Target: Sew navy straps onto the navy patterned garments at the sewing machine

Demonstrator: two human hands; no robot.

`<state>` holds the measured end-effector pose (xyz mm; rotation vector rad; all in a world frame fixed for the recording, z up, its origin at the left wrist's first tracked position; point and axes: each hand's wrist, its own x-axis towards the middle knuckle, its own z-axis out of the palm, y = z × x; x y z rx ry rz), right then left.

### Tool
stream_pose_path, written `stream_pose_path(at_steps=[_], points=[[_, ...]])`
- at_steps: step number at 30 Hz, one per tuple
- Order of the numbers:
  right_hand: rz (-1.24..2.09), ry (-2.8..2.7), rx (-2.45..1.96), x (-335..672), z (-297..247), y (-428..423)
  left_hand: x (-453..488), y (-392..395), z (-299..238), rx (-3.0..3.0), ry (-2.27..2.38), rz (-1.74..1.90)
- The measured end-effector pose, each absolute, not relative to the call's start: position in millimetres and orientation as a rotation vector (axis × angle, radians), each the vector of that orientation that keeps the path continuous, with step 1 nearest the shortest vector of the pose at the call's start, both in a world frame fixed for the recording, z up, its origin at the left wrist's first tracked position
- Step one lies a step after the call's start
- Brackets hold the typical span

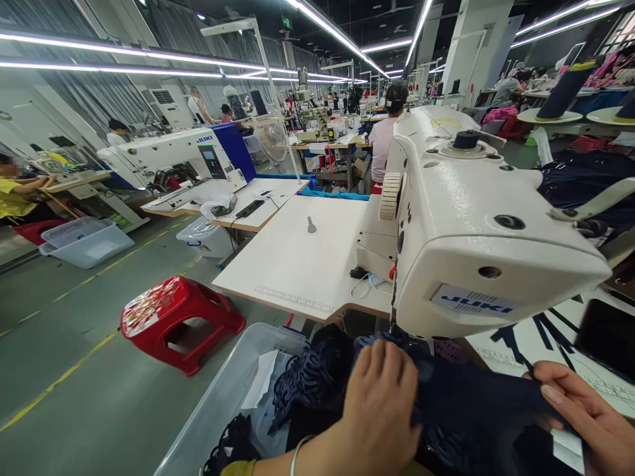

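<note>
A piece of dark navy fabric (476,390) is stretched between my two hands, just below the head of a white sewing machine (496,258). My left hand (381,403), with a bangle at the wrist, is closed on the fabric's left part near the needle area; its fingertips are partly hidden. At the lower right, my right hand (580,410) pinches the other end between thumb and fingers. A small white label (567,451) shows beside that hand. Bundled navy strips (312,377) lie under and left of my left hand.
A clear plastic bin (208,423) holds strips below the table edge. A red stool (178,317) stands at left. The white worktable (292,258) carries a small metal piece (311,225). A dark phone (608,337) and navy strips lie at right. Other people sit farther back.
</note>
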<state>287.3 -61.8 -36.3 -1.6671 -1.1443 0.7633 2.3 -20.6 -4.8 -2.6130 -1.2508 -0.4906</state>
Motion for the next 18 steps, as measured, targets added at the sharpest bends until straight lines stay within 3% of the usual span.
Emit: stream_pose_path(at_steps=[3,5,10,18], points=[[1.170,-0.937,-1.480,251.6,-28.1,-46.5,-17.3,-5.4,-11.9,-2.365,-1.477,-0.546],[1.136,-1.026,-1.449,225.0,-26.1,-34.9,-24.3,3.8,-17.9,-2.260,-1.415,-0.637],[0.861,-1.347,-1.544,189.7,-22.4,-16.1,-23.2,8.2,-23.2,-2.538,-0.696,-0.599],[0.783,-1.472,-1.668,197.8,-18.6,-26.0,-22.2,6.7,-26.0,-2.643,-0.803,-0.667]])
